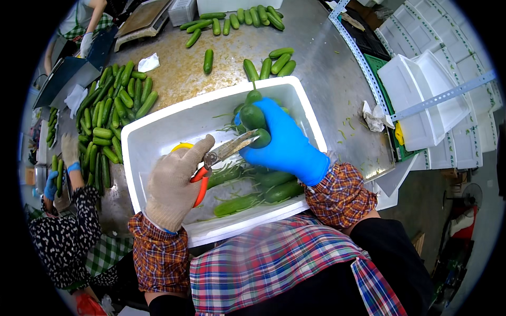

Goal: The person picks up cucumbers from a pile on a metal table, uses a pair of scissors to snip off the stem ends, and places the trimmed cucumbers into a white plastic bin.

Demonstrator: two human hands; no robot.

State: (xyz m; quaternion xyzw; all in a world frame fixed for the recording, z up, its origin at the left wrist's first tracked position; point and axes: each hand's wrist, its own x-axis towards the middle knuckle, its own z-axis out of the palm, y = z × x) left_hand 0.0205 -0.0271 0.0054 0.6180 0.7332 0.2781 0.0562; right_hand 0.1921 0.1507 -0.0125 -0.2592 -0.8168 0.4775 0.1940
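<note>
My left hand (170,185), in a beige knit glove, grips scissors (223,152) with red-orange and yellow handles. The blades touch the end of a cucumber (260,139) in my right hand (276,138). That hand wears a blue glove and is closed around several cucumbers with their ends towards the blades. Both hands are over a white foam box (132,158). Inside the box lie more cucumbers (237,204) and thin green stem pieces; some of them are hidden under my right hand.
A large cucumber pile (114,102) lies left on the metal table (316,35), with smaller groups behind the box. A scale (142,19) stands at the back left. Co-workers' gloved hands are at the left edge. A perforated metal rail (361,65) and white boxes (419,94) stand right.
</note>
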